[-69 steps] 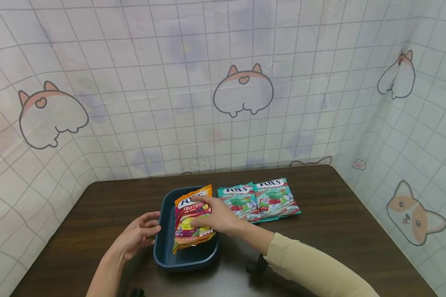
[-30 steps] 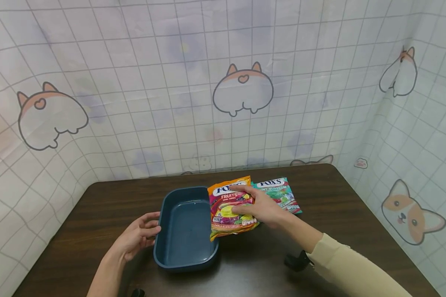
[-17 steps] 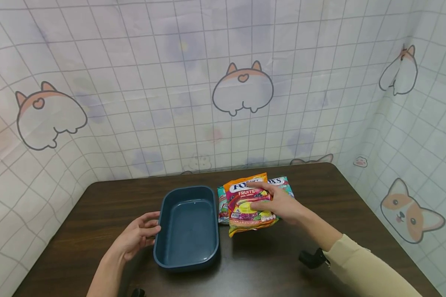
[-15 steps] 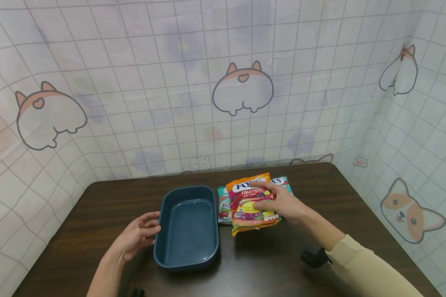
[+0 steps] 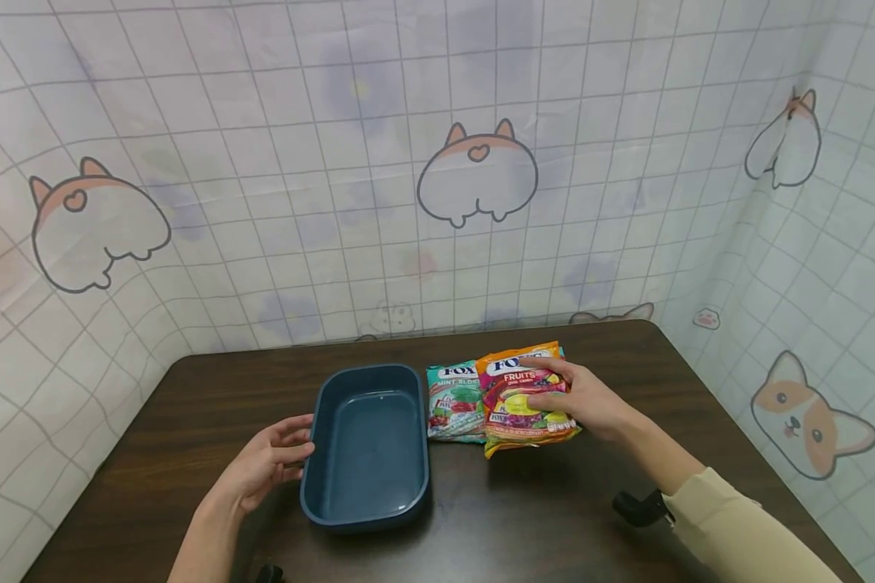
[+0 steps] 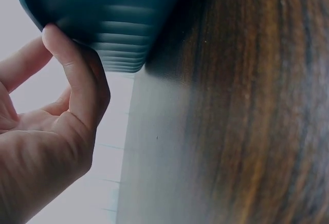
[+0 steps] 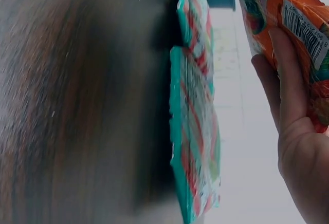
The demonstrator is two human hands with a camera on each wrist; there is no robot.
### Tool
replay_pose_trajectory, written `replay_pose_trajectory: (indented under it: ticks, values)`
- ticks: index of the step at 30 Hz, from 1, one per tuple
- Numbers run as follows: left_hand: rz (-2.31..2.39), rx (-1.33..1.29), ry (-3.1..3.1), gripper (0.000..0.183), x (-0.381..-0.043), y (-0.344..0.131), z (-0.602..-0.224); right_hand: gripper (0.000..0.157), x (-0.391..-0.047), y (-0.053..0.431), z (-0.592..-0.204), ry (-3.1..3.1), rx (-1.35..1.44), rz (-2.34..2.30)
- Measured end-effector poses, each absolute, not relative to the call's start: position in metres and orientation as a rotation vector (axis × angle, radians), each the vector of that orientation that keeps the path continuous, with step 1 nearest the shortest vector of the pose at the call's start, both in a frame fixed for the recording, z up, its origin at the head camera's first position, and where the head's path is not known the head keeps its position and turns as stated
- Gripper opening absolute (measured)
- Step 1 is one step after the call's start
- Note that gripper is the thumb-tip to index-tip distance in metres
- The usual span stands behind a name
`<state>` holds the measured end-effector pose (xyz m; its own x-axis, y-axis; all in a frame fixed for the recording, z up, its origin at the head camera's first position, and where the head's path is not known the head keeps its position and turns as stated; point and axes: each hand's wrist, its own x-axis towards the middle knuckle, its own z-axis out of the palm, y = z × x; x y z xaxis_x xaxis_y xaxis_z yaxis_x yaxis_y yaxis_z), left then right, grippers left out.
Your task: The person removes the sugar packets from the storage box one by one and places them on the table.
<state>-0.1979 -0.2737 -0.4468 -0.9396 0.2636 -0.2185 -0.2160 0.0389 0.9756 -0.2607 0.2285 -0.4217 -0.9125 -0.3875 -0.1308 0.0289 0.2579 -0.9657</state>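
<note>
My right hand (image 5: 591, 401) holds an orange and magenta Fox's Fruits candy bag (image 5: 518, 413) from its right side. In the right wrist view, fingers (image 7: 290, 75) lie along the bag's barcode side (image 7: 303, 26). The bag is raised above two teal Fox's Mint Blossom candy bags, covering much of the right one (image 7: 195, 136) in the head view; the left one (image 5: 454, 409) shows better. My left hand (image 5: 262, 461) touches the left wall of a dark blue rectangular tray (image 5: 313, 494) with its fingertips. Nothing lies inside the tray.
Everything stands on a dark wood-grain table (image 5: 189, 421). A white gridded curtain (image 5: 299, 202) printed with corgis hangs behind and beside it. A black wrist device (image 5: 638, 510) sits under the right forearm.
From over the tray, my right hand has carried the orange candy bag rightward, over the teal bags. The left teal bag shows again. My left hand and the tray have stayed put.
</note>
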Motion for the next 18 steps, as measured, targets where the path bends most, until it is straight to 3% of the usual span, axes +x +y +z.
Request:
replay_pose_trajectory:
  ticks: [18]
  values:
    - [1.964, 0.084, 2.007, 0.067, -0.197, -0.274, -0.448, 0.073, -0.268, 0.273, -0.429, 2.215, -0.242, -1.705]
